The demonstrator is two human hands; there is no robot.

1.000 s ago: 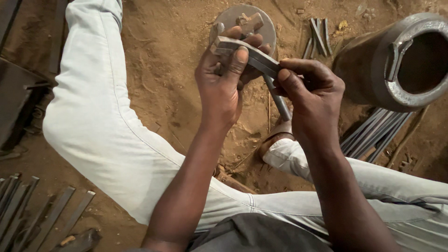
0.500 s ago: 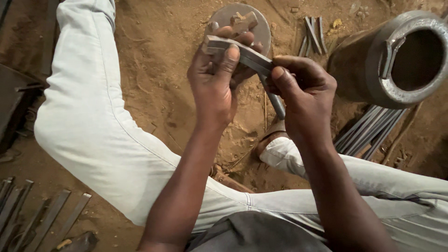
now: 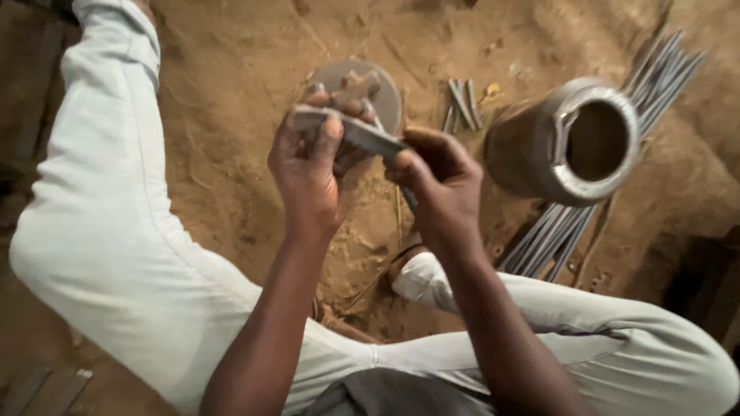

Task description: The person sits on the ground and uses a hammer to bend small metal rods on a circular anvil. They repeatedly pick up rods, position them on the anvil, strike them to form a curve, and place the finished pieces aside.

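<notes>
I see sand floor [image 3: 231, 154], big metal pot [image 3: 574, 142] at 3 o'clock w/ rods [image 3: 551, 239] under it. Round disc [image 3: 385, 92] at 12, behind hands. Left hand [image 3: 308, 173] & right hand [image 3: 435, 181] both pinch shut on flat metal strip [image 3: 370, 135], held mid-air at center.

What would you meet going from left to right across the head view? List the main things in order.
Pale trouser leg → left hand → flat metal strip → right hand → metal pot on its side
</notes>
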